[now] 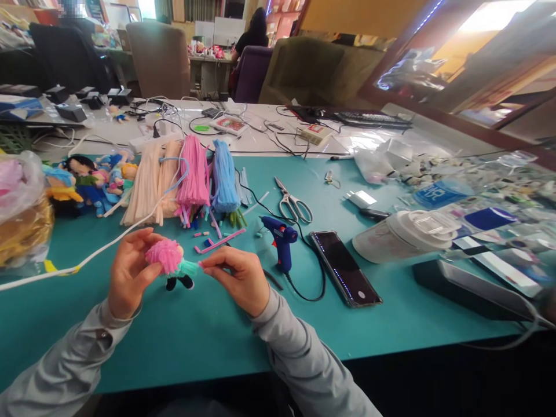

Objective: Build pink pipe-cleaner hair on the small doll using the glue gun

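A small doll (164,258) with fluffy pink hair, a mint-green body and black feet is held above the green mat. My left hand (132,271) grips its head between thumb and fingers. At the doll's right side, my right hand (241,277) pinches the tip of its mint-green arm, where a small pink bit shows. Just behind the hands lie a pink stem (223,241) and short cut pieces. A blue glue gun (282,240) rests to the right of my right hand.
Bundles of peach (152,185), pink (193,171) and blue stems (225,176) lie behind the hands. Finished dolls (93,179) are at left. Scissors (292,201), a phone (345,269) and a white cup (391,236) sit rightward. A white cable (99,250) crosses the left side. A person (256,35) sits far back.
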Demonstrator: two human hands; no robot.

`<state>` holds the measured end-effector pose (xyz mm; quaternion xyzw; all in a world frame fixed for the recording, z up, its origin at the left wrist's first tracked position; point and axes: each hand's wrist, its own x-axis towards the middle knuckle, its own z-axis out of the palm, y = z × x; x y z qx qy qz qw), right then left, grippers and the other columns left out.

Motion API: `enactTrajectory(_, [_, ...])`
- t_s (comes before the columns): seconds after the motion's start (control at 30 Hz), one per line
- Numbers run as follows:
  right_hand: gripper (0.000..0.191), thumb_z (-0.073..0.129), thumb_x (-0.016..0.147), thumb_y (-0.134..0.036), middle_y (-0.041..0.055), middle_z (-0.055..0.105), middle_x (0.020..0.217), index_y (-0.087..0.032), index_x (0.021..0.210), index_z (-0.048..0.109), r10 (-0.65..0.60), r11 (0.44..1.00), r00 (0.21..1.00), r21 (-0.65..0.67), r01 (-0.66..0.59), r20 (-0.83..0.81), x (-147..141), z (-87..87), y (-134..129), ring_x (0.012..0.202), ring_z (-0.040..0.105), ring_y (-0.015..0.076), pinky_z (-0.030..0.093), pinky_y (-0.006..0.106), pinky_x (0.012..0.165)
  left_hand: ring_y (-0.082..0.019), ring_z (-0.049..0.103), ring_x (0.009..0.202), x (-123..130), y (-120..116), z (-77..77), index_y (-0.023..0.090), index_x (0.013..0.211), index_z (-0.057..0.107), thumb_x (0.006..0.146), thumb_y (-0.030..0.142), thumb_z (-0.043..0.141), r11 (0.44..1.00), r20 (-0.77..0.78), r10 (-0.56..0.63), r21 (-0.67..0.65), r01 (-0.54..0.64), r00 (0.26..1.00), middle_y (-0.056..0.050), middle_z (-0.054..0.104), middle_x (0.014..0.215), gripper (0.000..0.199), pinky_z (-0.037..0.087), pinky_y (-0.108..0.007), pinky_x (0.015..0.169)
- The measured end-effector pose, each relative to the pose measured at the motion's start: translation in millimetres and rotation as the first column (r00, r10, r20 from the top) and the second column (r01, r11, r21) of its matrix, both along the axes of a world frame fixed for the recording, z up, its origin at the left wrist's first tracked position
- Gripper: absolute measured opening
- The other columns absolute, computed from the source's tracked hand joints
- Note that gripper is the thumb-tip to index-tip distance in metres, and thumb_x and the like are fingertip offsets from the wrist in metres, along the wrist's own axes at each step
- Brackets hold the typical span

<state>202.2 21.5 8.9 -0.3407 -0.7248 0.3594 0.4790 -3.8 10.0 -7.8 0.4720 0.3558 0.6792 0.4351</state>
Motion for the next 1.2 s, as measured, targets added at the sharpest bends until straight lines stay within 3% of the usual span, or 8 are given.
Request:
enactTrajectory(0.27, [0.008, 0.067, 0.087, -0.023, 0.0015, 0.063, 0.075, -0.019, 0.08, 0.07, -0.054, 0.983, 0.998, 0.177, 0.05, 0.017, 2, 11.4, -5, 0.068, 0.061, 0.013, 0.053, 0.026, 0.064, -0.02, 0.07, 0.08, 3, -7, 2.7, 0.023, 0.112, 0.061, 0.073, 0.018, 0.075, 0.985, -0.03, -0.166, -0.045, 0.165, 0.986, -0.006, 0.07, 0.092, 0.041, 0.059, -0.03, 0.066])
enactTrajectory(0.57, [0.012, 0.061, 0.09, -0.017, -0.001, 0.052, 0.069, -0.02, 0.082, 0.071, -0.031, 0.927, 0.997, 0.375, 0.005, 0.065, 4, 18.9, -12, 0.065, 0.052, 0.012, 0.046, 0.026, 0.061, -0.018, 0.07, 0.084, 6, -15, 4.1, 0.028, 0.113, 0.063, 0.071, 0.013, 0.077, 0.949, -0.053, -0.305, -0.102, 0.298, 0.951, -0.004, 0.072, 0.096, 0.047, 0.057, -0.025, 0.069])
enactTrajectory(1.2, [0.021, 0.054, 0.095, -0.021, 0.0003, 0.05, 0.068, -0.023, 0.089, 0.074, -0.06, 0.899, 0.981, 0.437, -0.027, 0.185, 6, 16.1, -12, 0.067, 0.05, 0.0141, 0.046, 0.029, 0.062, -0.021, 0.071, 0.083, 6, -17, 4.6, 0.026, 0.112, 0.064, 0.069, 0.02, 0.08, 0.95, -0.103, -0.309, -0.087, 0.301, 0.945, -0.007, 0.073, 0.094, 0.047, 0.059, -0.032, 0.072])
